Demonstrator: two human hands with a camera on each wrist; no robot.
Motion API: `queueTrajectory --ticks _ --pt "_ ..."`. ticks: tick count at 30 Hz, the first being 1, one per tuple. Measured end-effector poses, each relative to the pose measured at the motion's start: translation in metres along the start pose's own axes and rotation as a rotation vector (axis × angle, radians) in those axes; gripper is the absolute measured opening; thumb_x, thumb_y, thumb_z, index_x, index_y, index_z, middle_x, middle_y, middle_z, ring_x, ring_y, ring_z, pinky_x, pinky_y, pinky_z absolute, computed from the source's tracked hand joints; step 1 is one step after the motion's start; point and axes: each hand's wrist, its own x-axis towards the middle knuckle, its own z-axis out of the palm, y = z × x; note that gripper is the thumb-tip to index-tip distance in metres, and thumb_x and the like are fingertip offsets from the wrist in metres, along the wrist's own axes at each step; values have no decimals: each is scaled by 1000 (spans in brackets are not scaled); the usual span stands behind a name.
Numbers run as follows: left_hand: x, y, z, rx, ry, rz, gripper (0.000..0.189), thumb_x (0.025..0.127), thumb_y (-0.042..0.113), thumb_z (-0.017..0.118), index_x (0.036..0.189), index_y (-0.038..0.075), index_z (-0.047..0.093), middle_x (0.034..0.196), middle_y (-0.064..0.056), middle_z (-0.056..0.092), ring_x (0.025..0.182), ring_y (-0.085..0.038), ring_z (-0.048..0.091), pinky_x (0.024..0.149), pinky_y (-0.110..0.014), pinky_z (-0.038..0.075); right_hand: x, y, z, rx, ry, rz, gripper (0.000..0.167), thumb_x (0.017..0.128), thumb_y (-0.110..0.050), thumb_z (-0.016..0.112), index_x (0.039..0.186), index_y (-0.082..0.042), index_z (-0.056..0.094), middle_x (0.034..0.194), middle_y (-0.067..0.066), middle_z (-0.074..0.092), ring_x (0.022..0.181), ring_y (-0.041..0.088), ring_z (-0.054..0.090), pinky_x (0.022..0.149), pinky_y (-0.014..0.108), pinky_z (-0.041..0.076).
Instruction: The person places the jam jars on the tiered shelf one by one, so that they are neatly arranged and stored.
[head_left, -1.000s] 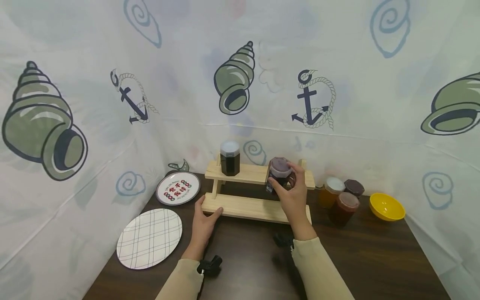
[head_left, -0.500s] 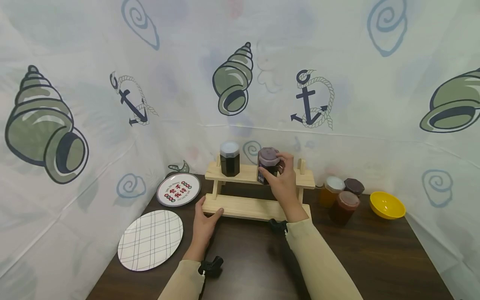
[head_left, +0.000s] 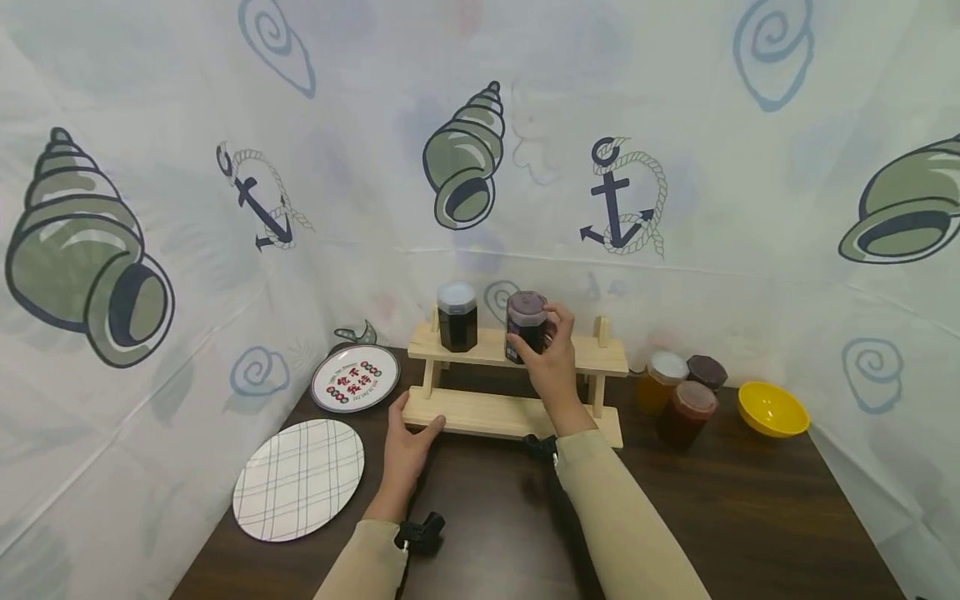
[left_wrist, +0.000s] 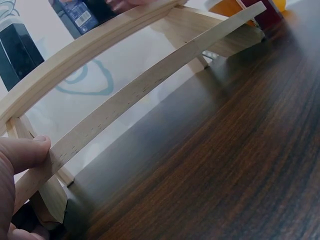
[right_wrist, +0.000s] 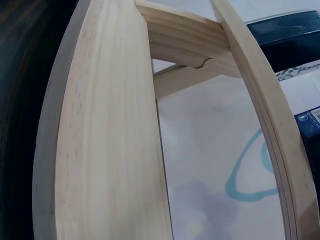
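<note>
A two-tier wooden shelf rack [head_left: 487,412] stands on the dark table. My left hand [head_left: 403,457] grips the left end of its lower board; in the left wrist view the thumb [left_wrist: 27,154] lies against the board's front edge. With my right hand [head_left: 553,367] I hold a dark jar with a purple lid [head_left: 527,303] upright at the upper board, fingers and thumb around its right side. Whether its base touches the board I cannot tell. A second dark jar with a whitish lid [head_left: 457,318] stands to its left on the upper board. The right wrist view shows the rack boards [right_wrist: 110,130], not the hand.
Right of the rack stand an amber jar with a white lid [head_left: 663,382], a reddish jar [head_left: 687,415], a dark-lidded jar [head_left: 707,372] and a yellow bowl [head_left: 772,410]. On the left lie a checked plate [head_left: 300,479] and a plate with red characters [head_left: 356,378]. Printed cloth surrounds the table.
My right hand has carried the purple-lidded jar leftward and slightly back, closer to the whitish-lidded jar. My left hand keeps its hold on the rack's lower left end.
</note>
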Motion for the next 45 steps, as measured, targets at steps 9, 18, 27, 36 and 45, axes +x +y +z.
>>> queueTrajectory --ticks 9,18,27,36,45 --pt "3 2 -1 22 -4 2 94 96 30 87 170 15 32 175 -19 36 164 -40 29 132 -63 23 3 -3 -2 -110 -114 43 96 95 -23 88 161 -38 20 147 19 54 132 41 67 109 59 57" --pt "1 1 -2 4 -3 3 94 96 29 87 170 14 31 175 -18 36 164 -39 30 133 -61 23 4 -2 -3 -144 -199 54 107 93 -16 89 164 -44 14 151 21 56 137 42 66 116 56 52" --pt "-1 2 0 -2 -10 -2 95 96 30 87 170 15 30 175 -18 36 164 -38 31 133 -61 22 3 -3 -5 -138 -196 65 104 94 -17 88 163 -42 15 151 22 57 137 43 66 118 55 51" --pt "-1 3 -1 11 1 -10 94 96 30 87 170 14 31 175 -17 36 165 -38 30 133 -61 22 2 -2 -5 -137 -204 54 106 94 -17 88 165 -44 14 148 18 60 138 39 66 118 52 51" --pt "0 3 1 -11 -5 -4 94 96 28 87 170 13 31 175 -18 36 164 -38 31 133 -60 23 3 0 -5 -191 -198 36 107 95 -20 88 166 -47 11 150 16 63 137 37 68 117 51 53"
